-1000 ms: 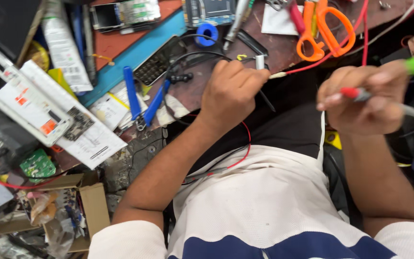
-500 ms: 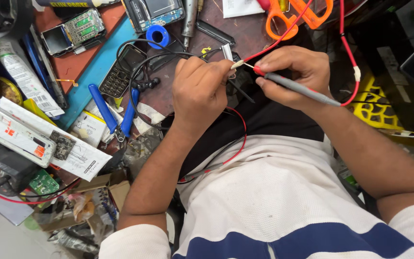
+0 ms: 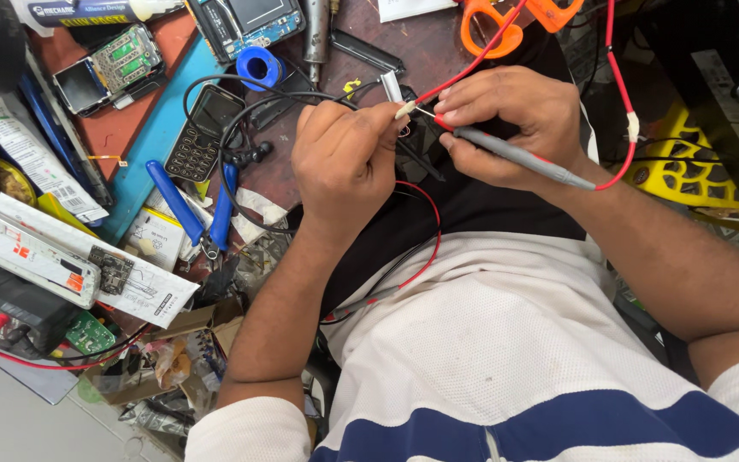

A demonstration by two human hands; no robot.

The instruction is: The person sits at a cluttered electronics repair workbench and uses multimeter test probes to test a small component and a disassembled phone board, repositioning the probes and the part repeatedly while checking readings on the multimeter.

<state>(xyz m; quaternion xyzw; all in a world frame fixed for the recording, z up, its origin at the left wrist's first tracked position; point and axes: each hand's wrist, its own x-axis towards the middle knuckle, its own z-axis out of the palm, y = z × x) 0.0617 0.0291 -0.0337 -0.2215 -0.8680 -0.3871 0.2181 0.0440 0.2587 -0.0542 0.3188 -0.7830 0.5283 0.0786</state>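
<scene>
Right hand [image 3: 511, 120] gripping grey test probe [image 3: 523, 158], fingers closed; left hand [image 3: 344, 158] pinching red wire's end [image 3: 405, 109] just beside probe tip.

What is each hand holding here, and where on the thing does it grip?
The right hand pinches a grey test probe near its front end. The left hand pinches a thin wire near its tip.

It was an electronics repair workshop: the cluttered surface [image 3: 438, 51] carried opened phones [image 3: 250, 21], a keypad handset [image 3: 203, 133], blue-handled pliers [image 3: 194, 214], solder wire [image 3: 260, 67] and circuit boards [image 3: 89, 334].
</scene>
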